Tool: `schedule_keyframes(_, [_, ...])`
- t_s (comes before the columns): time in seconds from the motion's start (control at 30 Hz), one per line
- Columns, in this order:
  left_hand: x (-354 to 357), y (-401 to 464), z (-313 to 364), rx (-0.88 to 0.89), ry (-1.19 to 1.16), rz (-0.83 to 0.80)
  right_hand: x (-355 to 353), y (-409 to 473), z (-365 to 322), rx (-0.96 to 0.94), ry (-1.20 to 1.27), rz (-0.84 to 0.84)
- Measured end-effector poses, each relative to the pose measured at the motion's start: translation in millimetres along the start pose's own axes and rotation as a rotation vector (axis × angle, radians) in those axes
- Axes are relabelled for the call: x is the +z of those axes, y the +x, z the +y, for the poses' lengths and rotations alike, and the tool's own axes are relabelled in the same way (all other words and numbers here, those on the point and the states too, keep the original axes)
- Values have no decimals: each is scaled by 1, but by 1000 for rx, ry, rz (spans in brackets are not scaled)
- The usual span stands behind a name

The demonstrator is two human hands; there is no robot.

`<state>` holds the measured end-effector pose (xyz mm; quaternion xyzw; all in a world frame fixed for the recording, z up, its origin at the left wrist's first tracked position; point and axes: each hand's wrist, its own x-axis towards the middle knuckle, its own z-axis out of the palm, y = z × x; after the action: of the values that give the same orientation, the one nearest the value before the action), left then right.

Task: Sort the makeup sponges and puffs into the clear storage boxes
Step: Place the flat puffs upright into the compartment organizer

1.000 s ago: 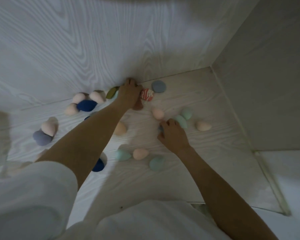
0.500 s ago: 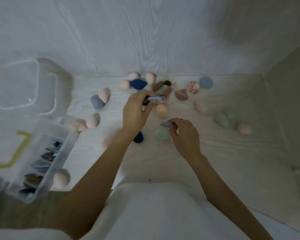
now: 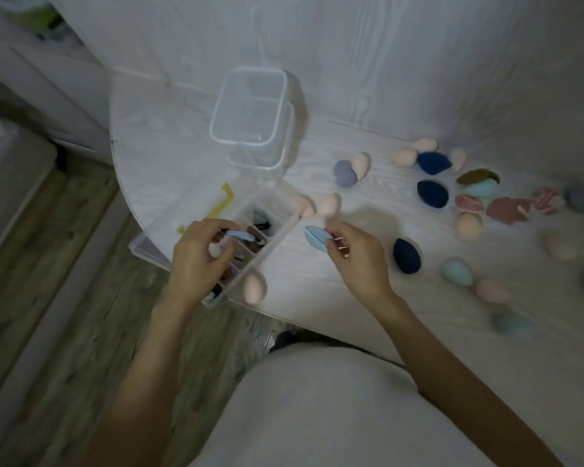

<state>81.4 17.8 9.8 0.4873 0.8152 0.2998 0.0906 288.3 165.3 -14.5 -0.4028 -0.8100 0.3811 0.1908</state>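
My left hand [image 3: 198, 256] pinches a flat light blue puff [image 3: 239, 234] over the clear divided box [image 3: 277, 246], whose compartments hold several dark puffs. To the right of the box, my right hand [image 3: 354, 261] grips another light blue puff [image 3: 317, 238] by its edge, just above the tabletop. A clear square tub [image 3: 250, 111] stands beyond the box. Egg-shaped sponges in pink, navy and teal lie scattered across the right of the table, among them a navy sponge [image 3: 406, 255] beside my right hand. A pink sponge [image 3: 254, 287] rests against the box's near wall.
The white wood-grain table [image 3: 169, 156] ends at a curved edge on the left, with wooden floor [image 3: 48, 298] below. A white wall rises behind the table. Flat maroon and striped puffs [image 3: 506, 208] lie at the far right.
The view has swung left, bringing the boxes to the middle. Both hands, each with a blue puff, have moved from the sponge pile to the divided box.
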Motion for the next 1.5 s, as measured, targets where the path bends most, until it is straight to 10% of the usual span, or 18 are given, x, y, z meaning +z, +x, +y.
schedule_keyframes(0.73, [-10,-6,-70,44,-59,-31,105,70,-59,-103,-541,-152])
schedule_keyframes(1.5, [10,-5,-63,94,72,-54,106,33,-70,-135,-191,3])
